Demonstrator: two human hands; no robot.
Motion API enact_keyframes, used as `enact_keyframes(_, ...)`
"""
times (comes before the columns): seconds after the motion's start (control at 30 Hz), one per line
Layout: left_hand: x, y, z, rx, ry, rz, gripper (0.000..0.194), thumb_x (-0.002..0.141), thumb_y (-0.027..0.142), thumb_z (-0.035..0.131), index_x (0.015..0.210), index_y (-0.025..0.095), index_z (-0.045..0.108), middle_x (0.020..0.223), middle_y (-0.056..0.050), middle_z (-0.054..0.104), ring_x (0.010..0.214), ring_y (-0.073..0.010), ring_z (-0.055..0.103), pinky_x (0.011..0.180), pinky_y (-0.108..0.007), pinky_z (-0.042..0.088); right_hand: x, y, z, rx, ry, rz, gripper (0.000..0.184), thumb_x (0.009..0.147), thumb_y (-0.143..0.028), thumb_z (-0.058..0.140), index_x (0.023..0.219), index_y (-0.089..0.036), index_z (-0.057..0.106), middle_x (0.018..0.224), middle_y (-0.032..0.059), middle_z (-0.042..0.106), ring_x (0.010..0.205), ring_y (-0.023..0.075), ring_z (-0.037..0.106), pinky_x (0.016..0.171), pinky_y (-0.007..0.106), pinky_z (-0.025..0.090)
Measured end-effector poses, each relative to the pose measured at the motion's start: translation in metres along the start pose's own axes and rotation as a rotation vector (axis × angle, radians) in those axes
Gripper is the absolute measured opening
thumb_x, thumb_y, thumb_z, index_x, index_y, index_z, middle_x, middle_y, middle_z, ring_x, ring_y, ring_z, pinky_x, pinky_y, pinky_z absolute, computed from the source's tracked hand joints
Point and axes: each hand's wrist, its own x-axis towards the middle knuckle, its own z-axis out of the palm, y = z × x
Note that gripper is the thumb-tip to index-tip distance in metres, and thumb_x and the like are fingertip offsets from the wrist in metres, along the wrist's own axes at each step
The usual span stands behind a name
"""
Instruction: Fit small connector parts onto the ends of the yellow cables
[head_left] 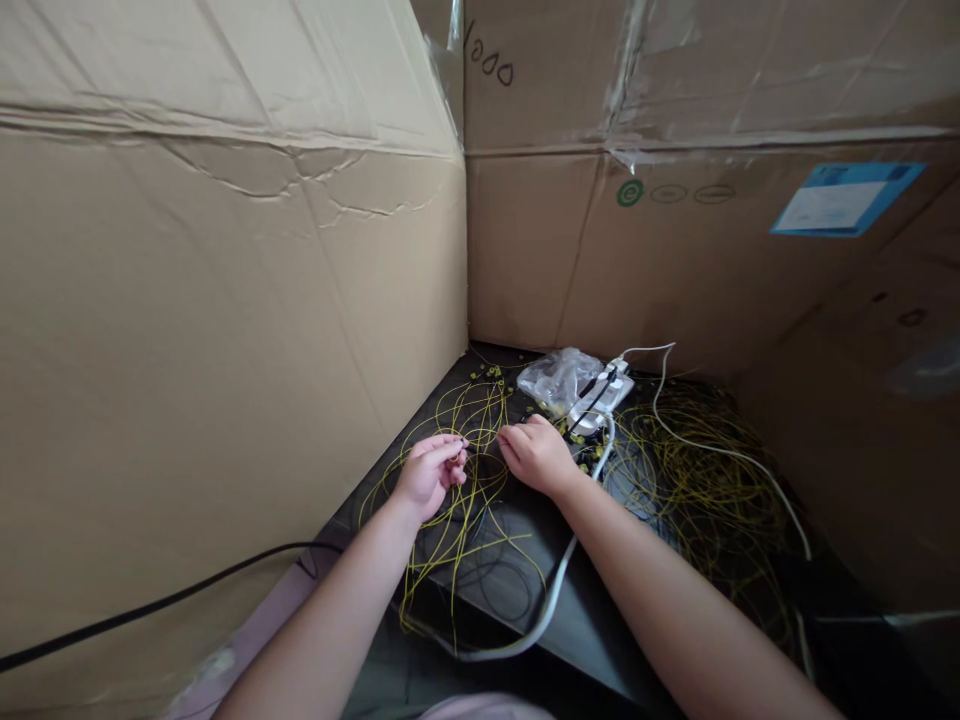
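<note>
Left hand (pixel 433 475): fingers curled, thumb and forefinger pinched at a yellow wire (pixel 424 440). Right hand (pixel 534 452): loosely closed, fingertips toward the left; grip contents too small to tell. Loops of wire around both, on dark tabletop (pixel 517 508). Beyond right hand: clear plastic bag (pixel 561 378), beside white power strip (pixel 600 398). Larger yellow tangle (pixel 709 478) farther right. Cardboard (pixel 540 240) behind.

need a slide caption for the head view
Two hands above yellow wires, beside a white power strip, between cardboard walls.

Bare forearms (pixel 337 605), pale pinkish cloth (pixel 487 708) @ btm edge
</note>
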Motion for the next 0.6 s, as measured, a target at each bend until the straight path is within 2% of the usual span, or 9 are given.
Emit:
enact_keyframes(0.27,-0.0014,-0.0006,0.0,0.027,0.021,0.021,0.017,0.067,0.022,0.067,0.077,0.01,0.062,0.06,-0.001,0.053,0.048,-0.0059,0.046,0.045,-0.02,0.036,0.0011,0.0005,0.0003,0.003,0.03,-0.002,0.02,0.085,-0.016,0.041,0.075,-0.013,0.058,0.059,0.0023,0.056,0.054,0.0104,0.045,0.064,0.027,0.027)
enact_keyframes(0.6,0.0014,-0.0063,-0.0002,0.181,0.028,0.043,0.018,0.065,0.026,0.067,0.074,0.011,0.063,0.058,-0.001,0.054,0.046,-0.0069,0.047,0.044,-0.021,0.036,-0.0009,0.0051,-0.0004,-0.046,0.04,0.184,0.023,0.085,-0.016,0.039,0.074,-0.013,0.058,0.061,0.0053,0.059,0.055,0.0133,0.049,0.063,0.029,0.026)
